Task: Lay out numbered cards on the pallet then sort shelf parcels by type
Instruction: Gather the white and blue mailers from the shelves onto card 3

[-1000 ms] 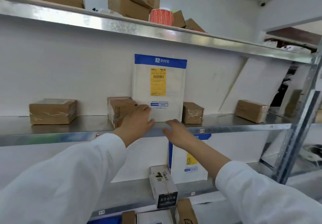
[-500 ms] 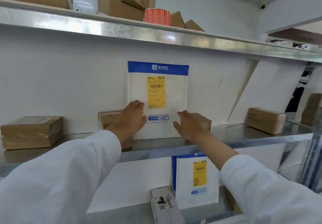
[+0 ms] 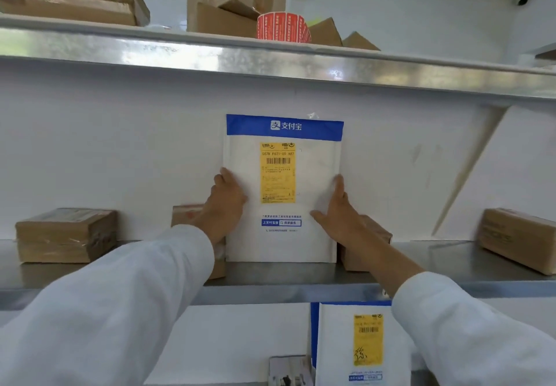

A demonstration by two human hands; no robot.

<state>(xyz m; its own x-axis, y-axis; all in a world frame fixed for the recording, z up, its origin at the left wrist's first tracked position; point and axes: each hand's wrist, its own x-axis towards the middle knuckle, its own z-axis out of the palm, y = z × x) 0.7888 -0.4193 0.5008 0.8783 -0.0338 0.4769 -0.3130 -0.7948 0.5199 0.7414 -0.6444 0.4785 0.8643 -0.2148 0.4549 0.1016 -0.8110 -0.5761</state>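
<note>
Both hands, left hand (image 3: pixel 224 202) and right hand (image 3: pixel 338 214), grip the side edges of the white envelope (image 3: pixel 282 247), thumbs on its front. It stands upright on the middle shelf (image 3: pixel 301 279) between two brown boxes (image 3: pixel 185 214).

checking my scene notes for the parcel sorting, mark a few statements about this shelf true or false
1. The left hand and right hand both touch the mailer. True.
2. The mailer's top band is red. False: it is blue.
3. A red roll sits on the top shelf. True.
4. The mailer lies flat on the shelf. False: it stands upright against the wall.
5. A second mailer shows below that shelf. True.
</note>
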